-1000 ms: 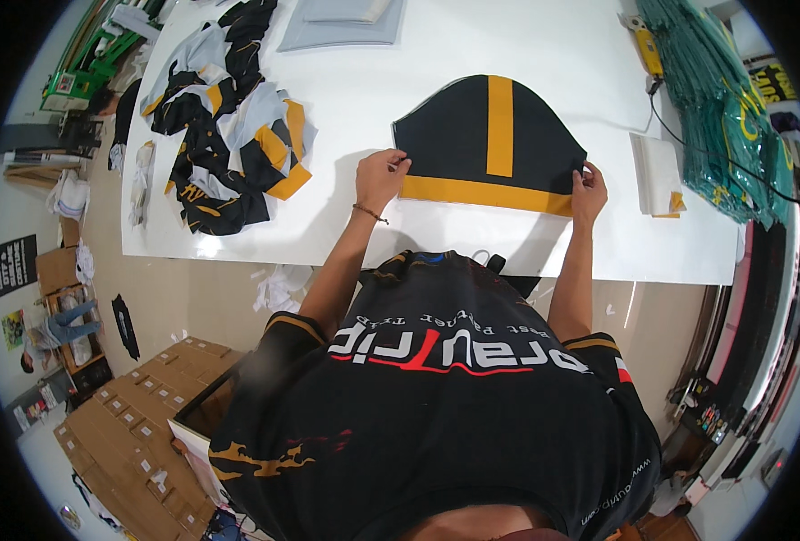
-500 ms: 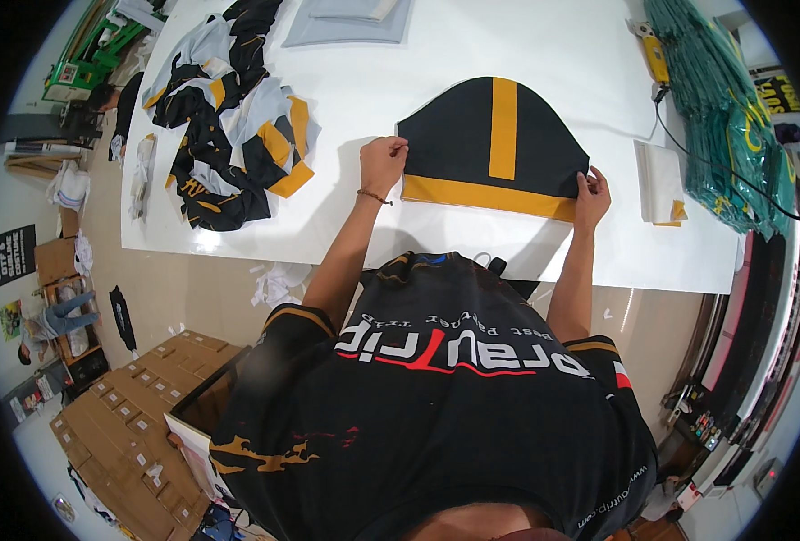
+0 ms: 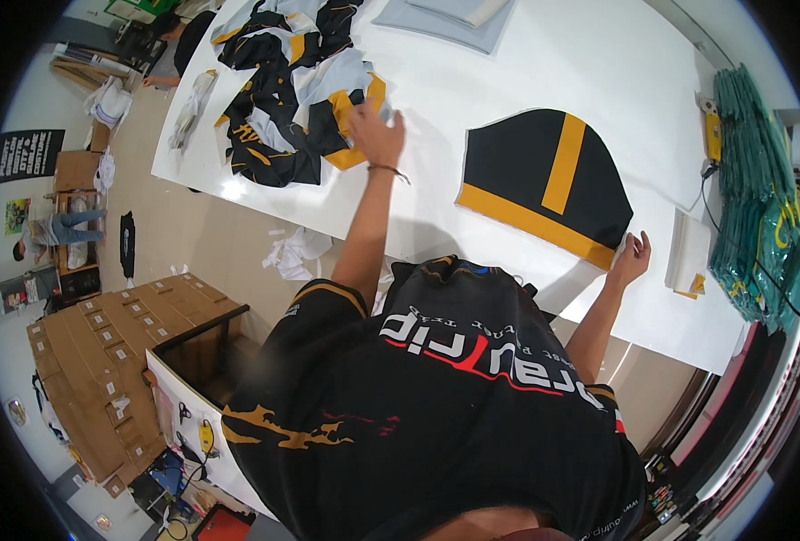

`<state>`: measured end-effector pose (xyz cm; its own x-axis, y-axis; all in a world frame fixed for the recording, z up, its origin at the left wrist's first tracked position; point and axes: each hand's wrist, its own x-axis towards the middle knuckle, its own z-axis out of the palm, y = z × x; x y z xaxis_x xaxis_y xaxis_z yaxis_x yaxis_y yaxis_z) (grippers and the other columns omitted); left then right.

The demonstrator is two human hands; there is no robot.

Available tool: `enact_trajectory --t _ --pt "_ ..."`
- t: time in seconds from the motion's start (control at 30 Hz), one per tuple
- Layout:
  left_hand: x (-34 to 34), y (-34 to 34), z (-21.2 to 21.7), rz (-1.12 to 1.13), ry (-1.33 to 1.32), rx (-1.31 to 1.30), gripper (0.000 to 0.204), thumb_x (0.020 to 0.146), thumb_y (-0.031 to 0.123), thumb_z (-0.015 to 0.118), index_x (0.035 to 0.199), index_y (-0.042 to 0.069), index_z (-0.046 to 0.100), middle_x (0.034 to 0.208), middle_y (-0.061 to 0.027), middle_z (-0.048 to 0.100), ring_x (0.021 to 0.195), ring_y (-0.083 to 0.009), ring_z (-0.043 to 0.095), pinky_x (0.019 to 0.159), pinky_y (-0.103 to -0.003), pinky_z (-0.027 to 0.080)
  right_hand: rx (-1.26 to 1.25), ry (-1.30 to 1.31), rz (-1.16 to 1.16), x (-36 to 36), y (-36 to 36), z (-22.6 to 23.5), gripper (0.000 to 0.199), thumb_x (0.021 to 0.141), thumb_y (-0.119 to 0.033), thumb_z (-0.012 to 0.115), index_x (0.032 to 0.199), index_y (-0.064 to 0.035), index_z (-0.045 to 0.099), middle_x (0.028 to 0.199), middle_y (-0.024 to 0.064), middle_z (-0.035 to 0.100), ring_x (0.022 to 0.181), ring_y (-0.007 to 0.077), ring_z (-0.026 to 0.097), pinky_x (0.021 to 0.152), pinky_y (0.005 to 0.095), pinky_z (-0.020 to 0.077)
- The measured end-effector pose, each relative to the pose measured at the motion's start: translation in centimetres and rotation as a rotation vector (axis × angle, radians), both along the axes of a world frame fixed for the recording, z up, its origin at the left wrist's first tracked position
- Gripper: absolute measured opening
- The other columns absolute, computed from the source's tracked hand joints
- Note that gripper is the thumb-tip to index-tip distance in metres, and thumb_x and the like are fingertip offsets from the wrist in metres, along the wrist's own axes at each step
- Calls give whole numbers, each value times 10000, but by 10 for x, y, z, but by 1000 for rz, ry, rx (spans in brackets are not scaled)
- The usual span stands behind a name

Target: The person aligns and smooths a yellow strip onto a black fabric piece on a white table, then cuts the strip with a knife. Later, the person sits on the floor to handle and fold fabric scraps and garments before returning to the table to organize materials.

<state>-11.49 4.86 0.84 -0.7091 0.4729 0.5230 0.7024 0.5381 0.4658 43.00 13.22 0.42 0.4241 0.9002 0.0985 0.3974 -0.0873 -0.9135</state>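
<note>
Head view, left hand (image 3: 377, 135), fingers spread, fabric heap (image 3: 274, 99) at their tips, now right hand (image 3: 632, 256), black-and-yellow panel (image 3: 517, 167) just left of its fingers, pinching or not, can't tell

Left hand (image 3: 377, 137) extends forward, thumb apart, beyond the right hand (image 3: 631, 260).

White tabletop (image 3: 431, 135): teal-green plastic-wrapped bundle (image 3: 751, 198) along right edge, yellow corded handheld tool (image 3: 713, 135) just beside it, white folded sheet with orange corner (image 3: 685, 252) near. Pale grey flat sheets (image 3: 427, 25) at far edge. Beige floor (image 3: 179, 225): crumpled white scraps (image 3: 296, 255), narrow black cloth (image 3: 128, 248). Labelled brown cardboard boxes (image 3: 102, 379) lower left. Black rectangular sign (image 3: 27, 156) far left; person in blue jeans (image 3: 66, 227) near, pose unclear at rim.
</note>
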Motion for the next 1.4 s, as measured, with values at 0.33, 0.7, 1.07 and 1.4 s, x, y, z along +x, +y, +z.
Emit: enact_trajectory --t 0.33,0.7,1.07,1.4 --pt "-99 -29 0 1 -450 294 294 909 335 724 1046 77 758 928 -136 749 796 -245 708 725 -371 536 91 215 119 -53 -10 60 348 936 -122 704 1251 15 644 981 63 695 831 102 607 649 235 445" --pt "11 -40 229 -698 -764 553 192 991 139 683 1067 -26 744 892 0 714 769 -14 568 668 -170 445 88 281 784 -185 -37 180 256 935 -60 710 1190 -43 700 934 -7 672 822 69 616 741 225 504" --pt "98 -41 271 -1287 -467 -7 203 858 208 798 999 63 786 702 -52 708 548 -71 537 510 -246 418 367 81 1115 -271 -76 185 304 791 -27 723 1095 -19 713 957 131 736 781 200 718 714 321 553" --pt "76 -60 265 -1354 -413 -411 367 730 183 792 1075 63 758 563 -53 582 518 -192 583 531 -319 450 296 -381 810 -236 -73 194 165 788 57 581 917 -19 651 825 121 649 762 261 669 717 337 512"
